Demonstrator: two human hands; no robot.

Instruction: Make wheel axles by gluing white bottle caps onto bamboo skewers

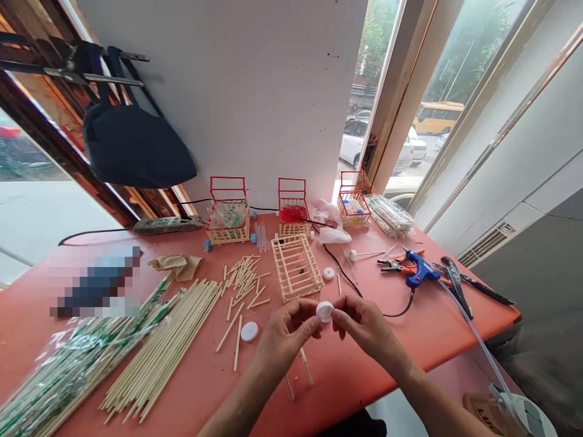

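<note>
Left hand (291, 325) and right hand (364, 321) pinch a round white plastic cap (325, 311); near right, a brown box (474, 405) reads "LUC".

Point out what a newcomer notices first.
Likely the small round white cap held just below centre by the left hand and right hand. Then the blue plastic glue gun at right on the orange table, and three red-railed pale wooden baskets along its back edge.

Red table (200, 364), wooden sticks (166, 346), stick frame (295, 260), blue glue gun (421, 270)
</note>
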